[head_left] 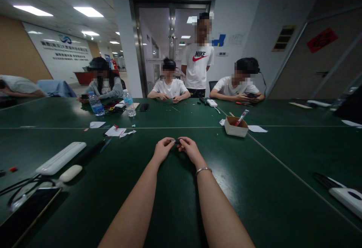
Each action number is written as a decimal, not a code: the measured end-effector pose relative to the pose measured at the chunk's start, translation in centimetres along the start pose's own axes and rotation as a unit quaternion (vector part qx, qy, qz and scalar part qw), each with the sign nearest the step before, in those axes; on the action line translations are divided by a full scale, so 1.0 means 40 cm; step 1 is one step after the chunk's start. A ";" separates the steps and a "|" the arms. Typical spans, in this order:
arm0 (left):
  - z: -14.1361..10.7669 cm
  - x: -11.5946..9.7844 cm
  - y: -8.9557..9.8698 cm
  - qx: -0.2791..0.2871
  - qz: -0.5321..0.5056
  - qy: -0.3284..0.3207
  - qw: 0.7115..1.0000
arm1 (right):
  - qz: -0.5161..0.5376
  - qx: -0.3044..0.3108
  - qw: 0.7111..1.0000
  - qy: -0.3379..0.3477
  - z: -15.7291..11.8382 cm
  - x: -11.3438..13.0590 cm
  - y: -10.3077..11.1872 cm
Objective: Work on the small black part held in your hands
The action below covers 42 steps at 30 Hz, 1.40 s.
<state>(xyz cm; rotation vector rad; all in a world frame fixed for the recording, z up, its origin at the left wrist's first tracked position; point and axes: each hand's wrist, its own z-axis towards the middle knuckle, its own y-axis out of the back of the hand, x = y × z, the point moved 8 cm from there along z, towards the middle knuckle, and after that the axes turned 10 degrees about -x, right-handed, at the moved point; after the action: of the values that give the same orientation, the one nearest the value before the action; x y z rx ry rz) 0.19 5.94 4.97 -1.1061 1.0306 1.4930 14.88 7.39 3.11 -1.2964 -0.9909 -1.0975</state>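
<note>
Both my arms reach out over the dark green table [175, 206]. Between my hands is a small dark piece [177, 141] with a shiny, light end on its left side; it is too small for me to name its kind. My left hand [163, 148] pinches the light end with thumb and fingertips. On the other side, my right hand [190, 149] has its fingers closed around the dark end. A silver bracelet [203, 170] circles my right wrist. The fingertips of the two hands nearly meet, just above the tabletop.
A small box [236, 130] with a red-and-silver tool stands ahead right. Paper scraps [115, 131] and water bottles [129, 104] lie beyond to the left. Nearer left are a white power bank [61, 158], a white case [71, 173] and a phone [29, 214]. Several people sit or stand opposite.
</note>
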 end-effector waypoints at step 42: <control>0.013 0.047 0.003 -0.067 0.049 0.022 0.996 | -0.024 0.008 1.000 0.007 0.005 -0.007 -0.007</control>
<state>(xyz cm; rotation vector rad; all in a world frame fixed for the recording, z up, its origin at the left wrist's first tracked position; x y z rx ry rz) -0.23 6.81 3.27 -1.2020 1.0408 1.6424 14.57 7.61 2.91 -1.2549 -1.0229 -1.1316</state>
